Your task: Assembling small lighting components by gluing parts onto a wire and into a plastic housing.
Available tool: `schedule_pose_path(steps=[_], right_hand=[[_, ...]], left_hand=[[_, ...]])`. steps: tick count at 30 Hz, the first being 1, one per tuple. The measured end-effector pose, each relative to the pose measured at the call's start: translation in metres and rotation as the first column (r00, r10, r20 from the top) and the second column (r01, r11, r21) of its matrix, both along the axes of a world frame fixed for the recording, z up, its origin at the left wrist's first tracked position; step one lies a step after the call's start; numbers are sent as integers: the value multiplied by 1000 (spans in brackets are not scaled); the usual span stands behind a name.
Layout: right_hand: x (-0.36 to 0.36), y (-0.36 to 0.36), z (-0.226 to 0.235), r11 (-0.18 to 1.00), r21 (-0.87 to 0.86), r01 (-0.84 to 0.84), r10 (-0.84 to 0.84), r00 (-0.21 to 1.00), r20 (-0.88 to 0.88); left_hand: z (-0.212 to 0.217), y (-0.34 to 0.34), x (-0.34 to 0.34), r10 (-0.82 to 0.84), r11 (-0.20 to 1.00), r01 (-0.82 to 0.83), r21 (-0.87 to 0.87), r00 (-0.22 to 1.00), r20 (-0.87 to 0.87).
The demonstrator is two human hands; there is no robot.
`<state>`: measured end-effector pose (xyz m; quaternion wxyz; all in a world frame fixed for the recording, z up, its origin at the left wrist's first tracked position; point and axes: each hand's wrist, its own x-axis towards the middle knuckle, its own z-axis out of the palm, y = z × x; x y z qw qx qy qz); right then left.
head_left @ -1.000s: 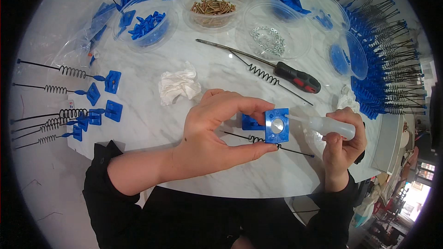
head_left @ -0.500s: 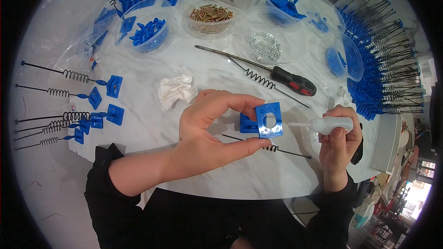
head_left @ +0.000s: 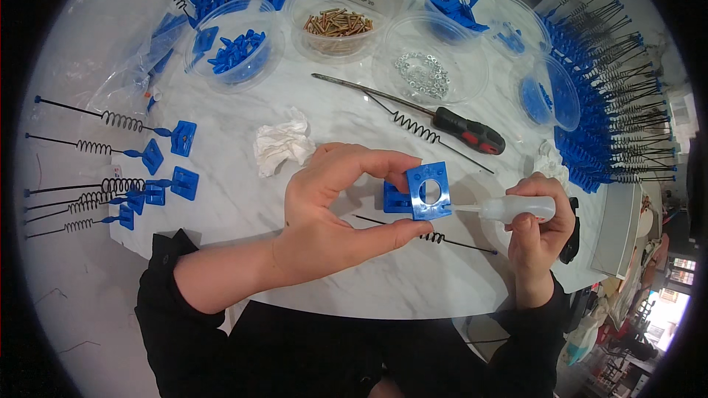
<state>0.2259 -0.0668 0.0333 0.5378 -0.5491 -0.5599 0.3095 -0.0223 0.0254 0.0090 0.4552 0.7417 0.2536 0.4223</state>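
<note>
Here the left hand (head_left: 335,210) pinches a blue plastic plate (head_left: 428,190) between thumb and forefinger, one finger on its top edge and the thumb under its bottom edge, holding it upright above the white marble tabletop (head_left: 354,121). The plate is flat and square with a round hole through its middle and small notches near the corners; its surface looks smooth and slightly glossy. The right hand (head_left: 540,227) is wrapped around a small translucent squeeze bottle (head_left: 516,208), lying sideways, whose thin nozzle tip touches the plate's right edge. Just behind the plate a second blue piece (head_left: 395,198) lies on the table, and below it a thin black rod with a coiled spring (head_left: 435,236). Farther back lie a crumpled white tissue (head_left: 282,143), a screwdriver with a black-and-red handle (head_left: 467,131), and clear plastic bowls holding brass screws (head_left: 338,23) and small metal nuts (head_left: 424,71).
</note>
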Motion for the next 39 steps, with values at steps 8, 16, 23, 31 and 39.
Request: schedule_pose_path(steps=[8, 16, 23, 31, 39], right_hand=[[0, 0, 0, 999, 34, -4, 4, 1000, 24], [2, -1, -2, 997, 72, -10, 6, 998, 64], [3, -1, -3, 994, 102, -28, 19, 996, 86], [3, -2, -4, 992, 119, -29, 18, 995, 96], [-4, -3, 3, 996, -83, 19, -31, 989, -148]], left_hand=[[1, -1, 0, 1, 1000, -1, -1, 1000, -6], [1, -1, -1, 7, 1000, -7, -8, 1000, -16], [1, -1, -1, 7, 1000, -8, -6, 1000, -15], [1, -1, -1, 12, 1000, -12, 2, 1000, -17], [0, 0, -1, 19, 1000, -19, -3, 1000, -14]])
